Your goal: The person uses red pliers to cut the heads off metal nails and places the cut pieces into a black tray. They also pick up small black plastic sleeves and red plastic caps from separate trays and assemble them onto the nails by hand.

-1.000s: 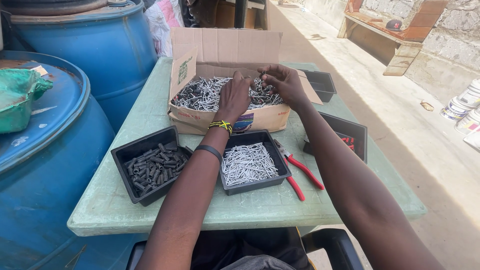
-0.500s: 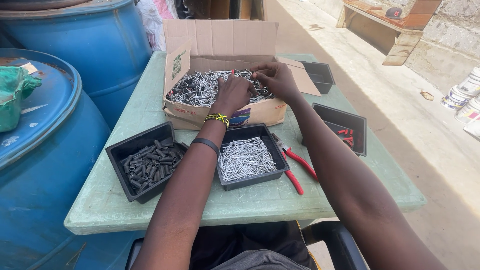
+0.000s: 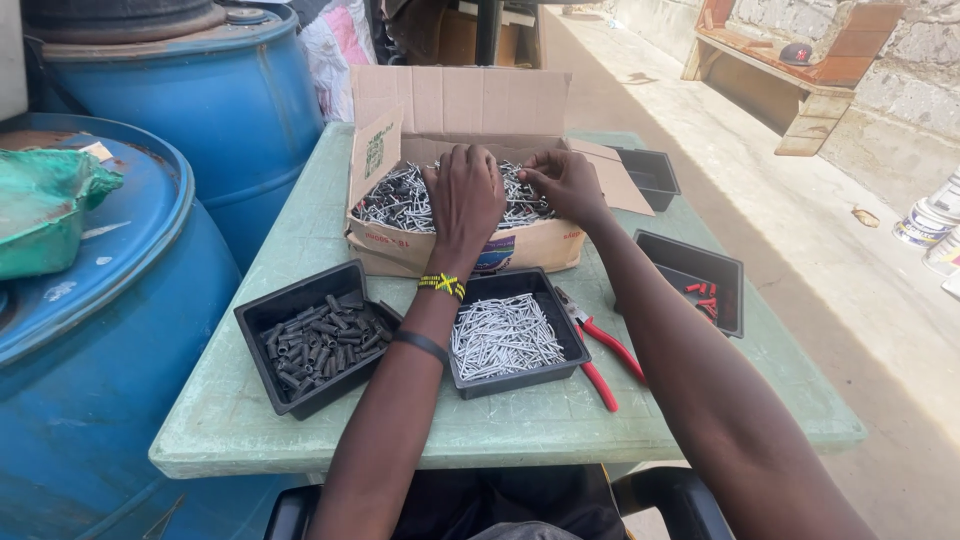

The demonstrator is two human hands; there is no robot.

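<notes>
inside the cardboard box walls, left hand lies flat on screws; right hand seemingly pinches some.

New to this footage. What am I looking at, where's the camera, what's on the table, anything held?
One camera, worn on a person's head, looks down at their bare hands. The left hand and right hand both dig in a cardboard box of mixed screws on a green table. In front lie a black tray of dark screws, a tray of silver nails and red-handled pliers. A tray with red bits sits right. Whether the fingers hold anything cannot be seen.
</notes>
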